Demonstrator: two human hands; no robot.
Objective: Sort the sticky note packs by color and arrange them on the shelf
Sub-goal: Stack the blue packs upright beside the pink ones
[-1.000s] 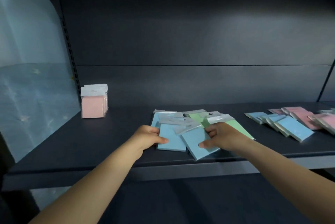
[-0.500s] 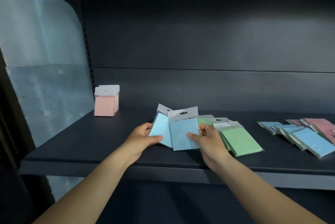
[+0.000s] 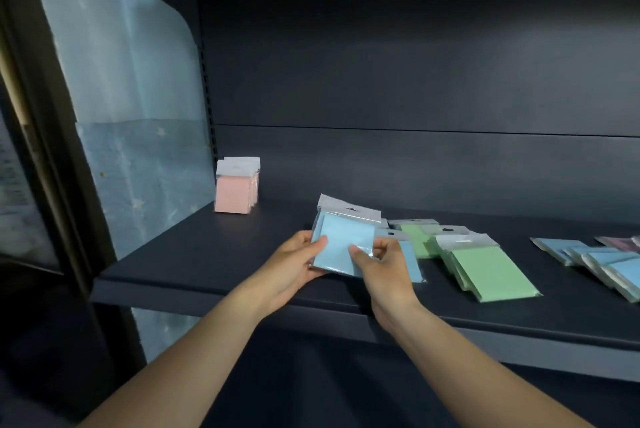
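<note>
Fingers first: your left hand [image 3: 289, 266] and right hand [image 3: 382, 263] both pinch the blue packs [image 3: 341, 242], thumbs on the front face, other fingers curled behind, holding them tilted up just above the shelf [image 3: 207, 254] near its front edge. They look light and fairly stiff, but that plastic wrap is probably slick, so I'd grip the side edges, not the floppy hang tab. Can't tell how many packs are in the bunch. One more blue [image 3: 410, 261] hides under your right hand, and the blues [image 3: 602, 263] far right are cut off.
</note>
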